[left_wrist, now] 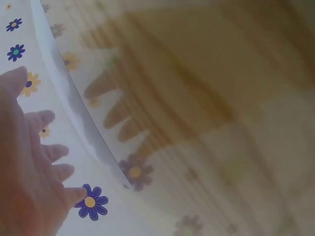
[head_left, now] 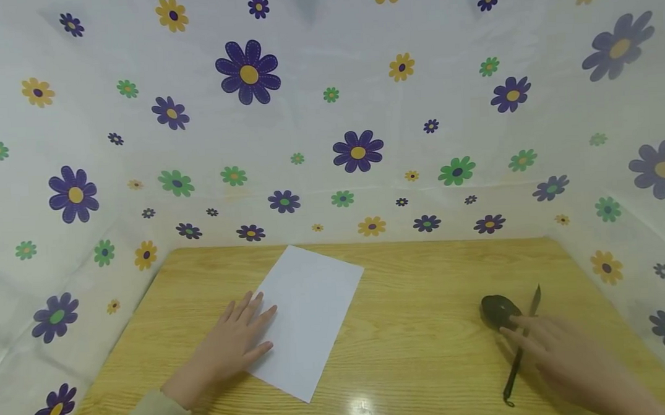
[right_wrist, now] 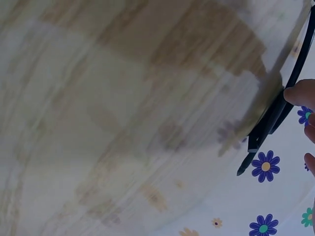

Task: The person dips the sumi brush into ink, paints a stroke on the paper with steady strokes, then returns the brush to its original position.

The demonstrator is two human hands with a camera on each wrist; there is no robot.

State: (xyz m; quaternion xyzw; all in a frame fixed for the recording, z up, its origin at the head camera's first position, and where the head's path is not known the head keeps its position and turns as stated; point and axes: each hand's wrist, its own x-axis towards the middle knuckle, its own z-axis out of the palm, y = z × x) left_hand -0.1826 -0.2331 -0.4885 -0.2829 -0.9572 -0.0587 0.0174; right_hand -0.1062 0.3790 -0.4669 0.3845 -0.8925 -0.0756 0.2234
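Observation:
A white sheet of paper (head_left: 309, 320) (left_wrist: 81, 118) lies slanted on the table. My left hand (head_left: 227, 348) (left_wrist: 27, 162) rests at its left edge, fingers spread, some over the paper. On the right side of the table are a black oval object (head_left: 497, 308) (right_wrist: 266, 125) and a dark brush (head_left: 516, 369) (right_wrist: 299, 59), pointed end away from me. My right hand (head_left: 573, 358) (right_wrist: 301, 103) reaches across the brush, fingers extended, with fingertips at the oval object's near edge. It covers part of the brush, and whether it presses either thing cannot be told.
The wood-grain table (head_left: 427, 327) is surrounded at the back and both sides by white sheeting (head_left: 304, 60) printed with purple, yellow and green flowers. A bright reflection shows near the front middle of the tabletop.

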